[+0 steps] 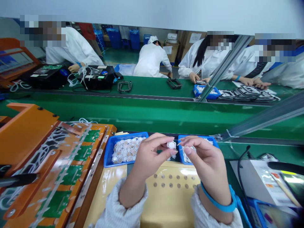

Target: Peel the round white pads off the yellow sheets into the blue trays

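Note:
My left hand (pixel 152 153) pinches a small round white disc (pixel 171 145) with a dark ring between thumb and forefinger. Just right of it, my right hand (pixel 205 155) hovers with thumb and forefinger slightly apart, and I see nothing clear between them. Behind my left hand a blue bin (pixel 106 158) holds many similar round pieces (pixel 125 150). A second blue bin (pixel 215 142) with pieces is partly hidden by my right hand. Below my hands lies a yellow tray (pixel 166 205) bearing two rows of small round discs (pixel 170 185).
An orange fixture (pixel 30 126) with green circuit boards (pixel 74 174) stands on the left. A slanted metal post (pixel 261 118) and a black cable (pixel 239 171) are on the right, near a white box (pixel 258 183). Across the green bench, several people in white coats work.

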Action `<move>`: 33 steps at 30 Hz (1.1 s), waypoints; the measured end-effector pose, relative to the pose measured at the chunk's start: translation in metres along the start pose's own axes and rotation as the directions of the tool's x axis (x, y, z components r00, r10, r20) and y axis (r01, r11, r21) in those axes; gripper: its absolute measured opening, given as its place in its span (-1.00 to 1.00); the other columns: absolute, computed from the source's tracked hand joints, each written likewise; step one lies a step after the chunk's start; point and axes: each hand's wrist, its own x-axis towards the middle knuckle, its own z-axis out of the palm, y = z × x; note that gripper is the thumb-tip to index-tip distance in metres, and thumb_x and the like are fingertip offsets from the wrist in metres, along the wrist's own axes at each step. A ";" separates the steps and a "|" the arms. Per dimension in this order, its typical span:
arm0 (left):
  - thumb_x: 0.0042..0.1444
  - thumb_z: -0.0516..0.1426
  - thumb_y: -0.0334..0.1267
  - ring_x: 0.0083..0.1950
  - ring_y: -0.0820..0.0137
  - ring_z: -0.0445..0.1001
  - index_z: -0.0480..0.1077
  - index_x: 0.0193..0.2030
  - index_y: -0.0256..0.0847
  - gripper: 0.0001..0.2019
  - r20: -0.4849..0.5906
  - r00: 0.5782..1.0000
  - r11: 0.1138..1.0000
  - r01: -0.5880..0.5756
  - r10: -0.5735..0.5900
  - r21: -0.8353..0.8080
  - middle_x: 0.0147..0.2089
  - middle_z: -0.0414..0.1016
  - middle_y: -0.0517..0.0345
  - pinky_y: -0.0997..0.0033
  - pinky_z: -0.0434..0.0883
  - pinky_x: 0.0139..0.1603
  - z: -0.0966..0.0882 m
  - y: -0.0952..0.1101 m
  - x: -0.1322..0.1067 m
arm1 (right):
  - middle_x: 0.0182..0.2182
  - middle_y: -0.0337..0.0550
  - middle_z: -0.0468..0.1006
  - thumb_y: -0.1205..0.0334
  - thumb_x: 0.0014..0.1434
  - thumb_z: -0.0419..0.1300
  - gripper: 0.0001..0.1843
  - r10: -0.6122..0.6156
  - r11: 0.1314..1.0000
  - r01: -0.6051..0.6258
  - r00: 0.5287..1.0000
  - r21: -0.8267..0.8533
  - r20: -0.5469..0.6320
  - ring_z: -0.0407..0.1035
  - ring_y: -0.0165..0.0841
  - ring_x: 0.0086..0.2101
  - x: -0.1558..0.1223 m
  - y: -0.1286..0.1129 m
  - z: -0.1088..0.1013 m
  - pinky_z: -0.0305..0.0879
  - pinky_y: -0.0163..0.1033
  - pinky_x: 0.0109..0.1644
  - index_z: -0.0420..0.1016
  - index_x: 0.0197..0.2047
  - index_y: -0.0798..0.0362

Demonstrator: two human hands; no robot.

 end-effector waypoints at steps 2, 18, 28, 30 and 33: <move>0.14 0.45 -0.30 -0.30 0.41 0.64 0.69 -0.04 -0.11 -0.76 0.015 1.000 1.000 -0.009 0.009 0.018 -0.17 0.66 0.11 0.50 0.64 -0.32 0.000 0.001 0.000 | -0.19 -0.18 0.67 0.21 0.43 0.33 -0.92 0.001 1.000 -0.001 1.000 -0.002 0.006 0.56 -0.21 -0.07 0.001 0.002 0.000 0.47 -0.10 0.05 0.59 -0.19 -0.08; 0.26 0.39 -0.25 -0.34 0.44 0.60 0.61 -0.04 -0.15 -0.84 0.116 0.971 0.908 -0.238 0.210 0.346 -0.27 0.66 0.20 0.52 0.51 -0.30 -0.005 0.006 0.001 | -0.16 -0.17 0.67 0.13 0.47 0.28 -0.88 0.059 0.998 -0.058 0.997 -0.033 0.049 0.55 -0.24 -0.09 0.002 0.004 0.003 0.44 -0.18 -0.05 0.59 -0.17 -0.09; 0.27 0.37 -0.32 -0.23 0.43 0.58 0.59 0.01 -0.22 -0.80 0.171 0.941 0.858 -0.336 0.291 0.389 -0.21 0.63 0.15 0.52 0.50 -0.20 -0.004 0.002 0.001 | -0.33 -0.27 0.65 0.17 0.44 0.27 -0.85 0.083 0.986 -0.068 0.992 -0.150 0.090 0.52 -0.33 -0.31 0.006 -0.001 0.005 0.39 -0.25 -0.22 0.58 -0.22 -0.05; 0.28 0.36 -0.31 -0.24 0.43 0.58 0.58 0.02 -0.23 -0.80 0.174 0.940 0.854 -0.340 0.294 0.393 -0.22 0.62 0.15 0.52 0.50 -0.20 -0.004 0.001 0.000 | -0.35 -0.28 0.64 0.19 0.43 0.27 -0.84 0.078 0.984 -0.063 0.993 -0.165 0.091 0.51 -0.35 -0.33 0.006 -0.002 0.005 0.38 -0.27 -0.23 0.57 -0.24 -0.05; 0.29 0.36 -0.30 -0.25 0.44 0.57 0.58 0.01 -0.23 -0.81 0.179 0.938 0.849 -0.345 0.297 0.400 -0.23 0.61 0.16 0.52 0.49 -0.21 -0.003 0.001 0.001 | -0.36 -0.29 0.65 0.19 0.43 0.27 -0.84 0.082 0.982 -0.065 0.993 -0.178 0.089 0.51 -0.36 -0.33 0.006 -0.001 0.005 0.38 -0.28 -0.24 0.57 -0.24 -0.04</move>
